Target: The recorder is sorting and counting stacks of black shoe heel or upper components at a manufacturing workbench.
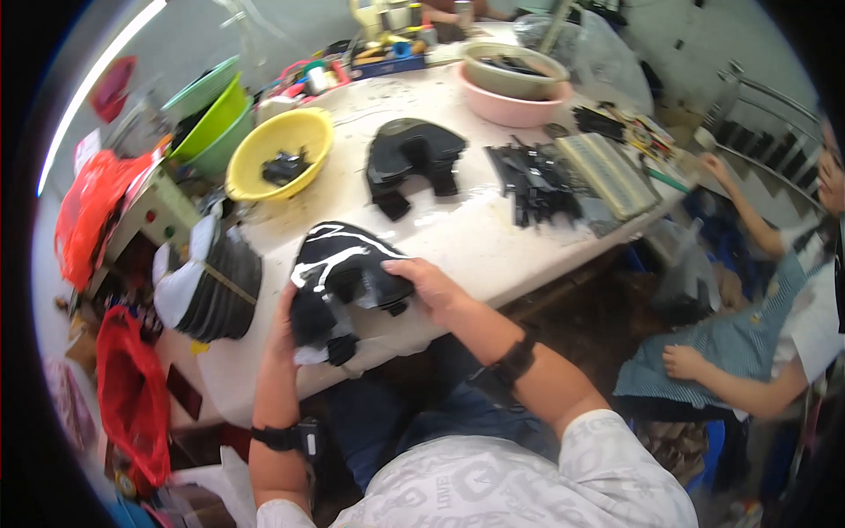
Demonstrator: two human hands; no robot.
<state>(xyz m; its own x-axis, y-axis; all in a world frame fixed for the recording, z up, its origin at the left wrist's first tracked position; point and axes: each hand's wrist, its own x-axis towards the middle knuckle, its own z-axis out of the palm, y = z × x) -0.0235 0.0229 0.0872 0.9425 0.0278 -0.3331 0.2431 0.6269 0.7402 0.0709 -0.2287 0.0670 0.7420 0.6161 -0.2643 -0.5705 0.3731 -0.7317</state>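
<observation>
A stack of glossy black U-shaped pieces [339,251], shaped like shoe uppers, is held between my hands at the table's near edge. My left hand [282,319] is closed along the stack's left side, its fingers partly hidden. My right hand [426,280] grips the right side, thumb on top. Farther back on the white table [290,211] lies a second stack of black U-shaped pieces [414,150], with neither hand on it. Narrow black strips [534,180] lie in a loose pile to its right.
A yellow basin [246,167] with black scraps stands back left, beside bundled dark-and-white pieces [231,282]. Pink basin [510,107] and grey basin [480,60] are stacked at the back. A ridged board [607,176] lies right. A seated person [748,352] is beyond the table's right edge.
</observation>
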